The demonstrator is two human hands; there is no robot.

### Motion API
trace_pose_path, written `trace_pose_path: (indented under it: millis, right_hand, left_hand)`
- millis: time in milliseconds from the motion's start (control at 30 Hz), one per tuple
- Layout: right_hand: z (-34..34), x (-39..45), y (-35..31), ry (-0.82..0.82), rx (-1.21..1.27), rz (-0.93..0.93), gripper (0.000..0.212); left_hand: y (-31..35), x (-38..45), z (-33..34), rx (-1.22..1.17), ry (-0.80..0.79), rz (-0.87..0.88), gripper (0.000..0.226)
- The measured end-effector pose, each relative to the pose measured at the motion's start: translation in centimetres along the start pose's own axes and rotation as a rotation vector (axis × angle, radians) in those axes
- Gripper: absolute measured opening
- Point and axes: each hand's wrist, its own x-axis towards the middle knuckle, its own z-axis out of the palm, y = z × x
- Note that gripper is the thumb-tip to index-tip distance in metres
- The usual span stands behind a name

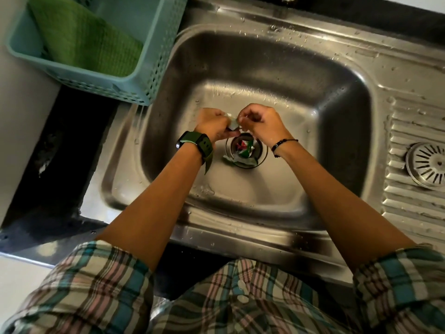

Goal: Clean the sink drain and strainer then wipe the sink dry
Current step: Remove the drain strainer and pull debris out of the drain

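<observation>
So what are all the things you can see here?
sink: one, silver steel, wet, middle.
drain: one, at the basin's bottom, with green, white and red scraps in it.
strainer: one, silver, on the ribbed drainboard at right.
basket: one, pale teal, upper left beside the basin.
cloth: one, green, in the basket.
scrap: one, pale, small, pinched between both hands.
watch: one, dark green, left wrist.
bracelet: one, black, right wrist.
left hand, right hand: two, above the drain.

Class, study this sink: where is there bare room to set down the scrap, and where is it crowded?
Free: ribbed drainboard in front of the strainer, and the basin floor between the forearms. Crowded: around the drain, with debris and both hands, left hand, right hand.
</observation>
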Motion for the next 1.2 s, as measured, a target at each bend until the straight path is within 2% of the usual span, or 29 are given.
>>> trace_pose_path:
  millis: [67, 100, 233, 333, 433, 600, 767, 833, 900, 967, 1067, 1133, 1200]
  right_hand:
    - [0.2, 0.9, 1.4, 0.061, 0.012, 0.094, 0.01]
    - [0.5, 1.4, 2.3, 0.069, -0.084, 0.135, 0.013]
    - [2.6, 2.2, 5.4, -0.145, -0.644, 0.205, 0.022]
    - [4.5, 2.2, 6.3, -0.162, -0.74, 0.243, 0.029]
    - [5.8, 2.4, 6.7, -0.057, -0.731, 0.295, 0.03]
    - [6.0, 2.2, 6.6, 0.027, -0.692, 0.324, 0.028]
    - [1.8, 2.0, 5.1, 0.185, -0.245, 0.361, 0.019]
    - [-0.1, 1.2, 3.9, 0.165, 0.005, 0.336, 0.017]
    - [-1.4, 0.4, 2.5, 0.065, 0.173, 0.287, 0.026]
    - [-1.8, 0.0, 1.3, -0.02, 0.14, 0.237, 0.026]
    - [-1.5, 0.4, 0.6, -0.026, -0.087, 0.179, 0.021]
    - [-1.2, 0.7, 0.5, -0.041, -0.194, 0.146, 0.017]
    - [-1.0, 0.8, 0.5, -0.114, -0.197, 0.154, 0.022]
  left_hand:
    - [-0.1, 0.3, -0.5, -0.009, 0.056, -0.027, 0.023]
    - [-0.2, 0.4, -0.7, 0.003, 0.072, -0.039, 0.023]
    - [-0.3, 0.4, -0.9, 0.028, 0.09, -0.045, 0.021]
    - [-0.4, 0.4, -0.8, 0.021, 0.093, -0.049, 0.019]
    - [-0.5, 0.5, -1.1, 0.061, 0.095, -0.065, 0.014]
    - [-1.1, 1.1, -1.2, 0.092, 0.099, -0.083, 0.012]
    - [-1.7, 1.8, -0.2, 0.077, 0.103, -0.099, 0.012]
    - [-1.9, 1.9, 0.5, 0.097, 0.103, -0.105, 0.012]
    - [-1.9, 1.7, 1.3, 0.129, 0.061, -0.095, 0.009]
    - [-1.6, 1.4, 2.0, 0.119, -0.008, -0.07, 0.011]
    - [-1.1, 0.8, 2.6, 0.036, -0.093, -0.066, 0.014]
    - [-1.1, 0.7, 2.4, 0.031, -0.092, -0.068, 0.012]
    - [-1.4, 0.7, 1.7, 0.021, -0.061, -0.078, 0.011]
